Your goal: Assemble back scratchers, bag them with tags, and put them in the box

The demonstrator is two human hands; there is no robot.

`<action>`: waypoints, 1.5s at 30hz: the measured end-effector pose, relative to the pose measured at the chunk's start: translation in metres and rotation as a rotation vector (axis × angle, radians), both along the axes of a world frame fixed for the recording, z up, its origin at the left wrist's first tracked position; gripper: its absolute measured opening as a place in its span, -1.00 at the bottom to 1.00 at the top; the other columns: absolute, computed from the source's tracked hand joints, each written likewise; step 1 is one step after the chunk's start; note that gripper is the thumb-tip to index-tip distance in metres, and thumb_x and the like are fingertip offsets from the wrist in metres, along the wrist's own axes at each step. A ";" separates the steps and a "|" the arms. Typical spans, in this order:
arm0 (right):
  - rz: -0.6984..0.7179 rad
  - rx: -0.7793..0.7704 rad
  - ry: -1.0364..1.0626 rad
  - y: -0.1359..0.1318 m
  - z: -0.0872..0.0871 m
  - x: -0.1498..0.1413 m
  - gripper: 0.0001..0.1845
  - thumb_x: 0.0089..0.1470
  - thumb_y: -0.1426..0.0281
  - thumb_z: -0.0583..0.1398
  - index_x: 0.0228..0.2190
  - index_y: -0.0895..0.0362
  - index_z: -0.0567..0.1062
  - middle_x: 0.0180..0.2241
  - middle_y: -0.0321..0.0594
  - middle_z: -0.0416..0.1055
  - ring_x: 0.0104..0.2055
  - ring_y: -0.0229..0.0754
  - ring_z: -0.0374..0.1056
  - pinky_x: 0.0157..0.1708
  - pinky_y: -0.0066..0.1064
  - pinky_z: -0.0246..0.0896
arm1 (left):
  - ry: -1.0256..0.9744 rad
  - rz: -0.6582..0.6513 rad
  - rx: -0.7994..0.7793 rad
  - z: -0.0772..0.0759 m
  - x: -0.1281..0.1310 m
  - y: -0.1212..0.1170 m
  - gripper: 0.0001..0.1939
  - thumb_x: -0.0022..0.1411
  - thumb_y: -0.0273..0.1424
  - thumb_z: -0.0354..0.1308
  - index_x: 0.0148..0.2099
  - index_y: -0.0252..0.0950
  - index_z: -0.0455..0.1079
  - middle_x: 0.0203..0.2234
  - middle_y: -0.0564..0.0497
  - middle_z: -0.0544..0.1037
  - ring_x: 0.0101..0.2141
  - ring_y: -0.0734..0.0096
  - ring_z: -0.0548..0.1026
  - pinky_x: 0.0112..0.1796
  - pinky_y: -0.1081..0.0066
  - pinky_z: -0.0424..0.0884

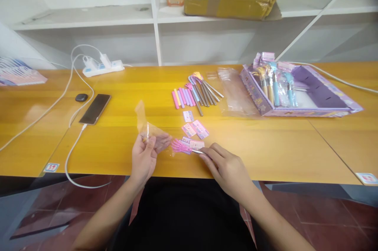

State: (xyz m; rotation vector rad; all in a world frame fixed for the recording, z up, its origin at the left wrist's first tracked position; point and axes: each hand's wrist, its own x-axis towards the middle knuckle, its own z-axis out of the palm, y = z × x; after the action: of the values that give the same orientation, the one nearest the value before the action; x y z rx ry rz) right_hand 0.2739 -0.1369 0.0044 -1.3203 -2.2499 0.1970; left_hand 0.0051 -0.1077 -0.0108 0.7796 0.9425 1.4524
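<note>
My left hand (144, 156) pinches a clear plastic bag (142, 119), its free end sticking up and its mouth toward the right. In my right hand (226, 164) is a back scratcher (181, 146) with a pink hand-shaped head and a metal rod, held by the rod. The pink head is right at the bag's mouth; I cannot tell whether its tips are inside. Small printed cards (200, 129) lie just beyond. Farther back are more back scratchers (203, 89) with metal rods, beside a row of pastel handles (183, 98).
A purple display box (325, 111) at right holds bagged items (276, 89). Clear bags (236, 93) lie beside it. At left are a phone (95, 109) on a white cable, a black oval object (81, 97) and a power strip (103, 69). A taped carton (230, 1) sits on the shelf.
</note>
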 end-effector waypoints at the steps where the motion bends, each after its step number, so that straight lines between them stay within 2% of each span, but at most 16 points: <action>1: 0.002 -0.003 0.005 0.000 0.000 0.000 -0.69 0.56 0.30 0.06 -0.04 0.09 0.59 -0.27 -0.18 0.53 -0.30 -0.18 0.54 -0.33 -0.37 0.37 | -0.003 0.003 -0.004 0.001 0.001 0.000 -0.65 0.38 -0.17 0.43 -0.03 -0.20 0.36 -0.13 -0.03 0.75 -0.06 0.06 0.77 0.13 -0.14 0.66; 6: 0.006 0.001 0.024 -0.001 -0.006 -0.004 -0.69 0.56 0.30 0.06 -0.03 0.11 0.60 -0.25 -0.18 0.54 -0.30 -0.17 0.55 -0.32 -0.36 0.39 | -0.047 0.018 -0.039 0.004 0.003 0.001 -0.58 0.26 -0.24 0.54 -0.08 -0.22 0.36 -0.17 0.00 0.75 -0.05 0.04 0.76 0.16 -0.18 0.63; 10: 0.010 0.019 0.036 -0.002 -0.007 -0.009 -0.68 0.56 0.29 0.07 -0.02 0.11 0.60 -0.24 -0.18 0.55 -0.29 -0.18 0.55 -0.33 -0.36 0.39 | -0.028 0.003 -0.080 0.004 0.004 0.000 -0.57 0.24 -0.21 0.55 -0.02 -0.25 0.44 -0.11 -0.11 0.76 -0.05 0.01 0.76 0.10 -0.04 0.67; 16: 0.007 0.048 0.028 -0.003 -0.007 -0.014 -0.68 0.56 0.30 0.06 -0.03 0.13 0.60 -0.26 -0.17 0.55 -0.30 -0.17 0.55 -0.32 -0.36 0.38 | 0.012 -0.049 -0.073 0.005 0.004 -0.003 -0.61 0.26 -0.17 0.52 -0.05 -0.29 0.50 -0.10 -0.21 0.77 -0.03 -0.04 0.75 -0.01 0.12 0.70; 22: 0.005 0.036 0.033 -0.003 -0.011 -0.015 -0.69 0.56 0.30 0.08 -0.03 0.13 0.60 -0.25 -0.17 0.55 -0.29 -0.17 0.56 -0.33 -0.36 0.39 | -0.045 -0.127 -0.068 0.005 0.005 -0.004 -0.60 0.27 -0.23 0.53 -0.07 -0.24 0.39 -0.11 -0.19 0.77 -0.06 0.00 0.76 0.00 0.06 0.68; 26: 0.005 0.036 0.041 -0.003 -0.009 -0.012 -0.71 0.55 0.30 0.09 -0.02 0.12 0.60 -0.25 -0.17 0.56 -0.28 -0.16 0.56 -0.31 -0.36 0.40 | -0.050 -0.144 -0.084 0.003 0.003 -0.003 -0.65 0.29 -0.21 0.52 -0.10 -0.28 0.46 -0.15 -0.18 0.77 -0.01 0.01 0.74 0.07 0.10 0.63; 30: 0.007 0.048 0.058 -0.003 -0.007 -0.009 -0.74 0.54 0.32 0.12 -0.04 0.12 0.59 -0.25 -0.17 0.57 -0.29 -0.17 0.56 -0.31 -0.36 0.39 | -0.055 -0.104 -0.104 0.000 0.001 0.001 -0.67 0.17 -0.26 0.60 -0.18 -0.30 0.58 -0.14 -0.13 0.76 0.00 0.14 0.73 0.06 0.29 0.61; 32: 0.017 0.041 0.067 -0.004 -0.005 -0.008 -0.75 0.54 0.32 0.12 -0.03 0.12 0.59 -0.24 -0.18 0.57 -0.28 -0.18 0.56 -0.31 -0.37 0.40 | -0.076 -0.048 -0.132 -0.001 0.000 0.002 -0.65 0.11 -0.27 0.64 -0.17 -0.30 0.62 -0.15 -0.10 0.76 -0.07 0.22 0.73 0.02 0.34 0.62; 36: 0.020 0.030 0.071 -0.005 -0.004 -0.007 -0.74 0.54 0.32 0.11 -0.02 0.11 0.59 -0.24 -0.18 0.57 -0.27 -0.18 0.57 -0.30 -0.38 0.42 | -0.135 0.051 -0.183 0.001 0.000 0.004 -0.60 -0.03 -0.30 0.70 -0.22 -0.32 0.64 -0.31 -0.02 0.73 -0.25 0.38 0.71 -0.14 0.46 0.64; 40: 0.017 0.031 0.074 -0.005 -0.004 -0.007 -0.73 0.55 0.31 0.10 -0.01 0.12 0.59 -0.24 -0.17 0.58 -0.27 -0.18 0.56 -0.30 -0.37 0.43 | -0.192 0.042 -0.228 0.008 0.002 0.006 -0.59 -0.14 -0.34 0.74 -0.29 -0.31 0.64 -0.40 0.04 0.69 -0.35 0.47 0.66 -0.26 0.54 0.63; 45: 0.020 0.031 0.084 -0.004 -0.006 -0.007 -0.73 0.55 0.32 0.11 -0.01 0.12 0.59 -0.22 -0.16 0.58 -0.26 -0.17 0.57 -0.29 -0.37 0.44 | -0.190 0.004 -0.259 0.011 0.002 0.007 -0.60 -0.14 -0.34 0.74 -0.30 -0.33 0.65 -0.40 0.04 0.69 -0.36 0.49 0.66 -0.26 0.56 0.65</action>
State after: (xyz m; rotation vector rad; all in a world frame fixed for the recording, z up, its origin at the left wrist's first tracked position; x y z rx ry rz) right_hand 0.2665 -0.1407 -0.0014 -1.2505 -2.1876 0.2199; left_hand 0.0073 -0.1009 -0.0002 0.4415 0.9618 1.3484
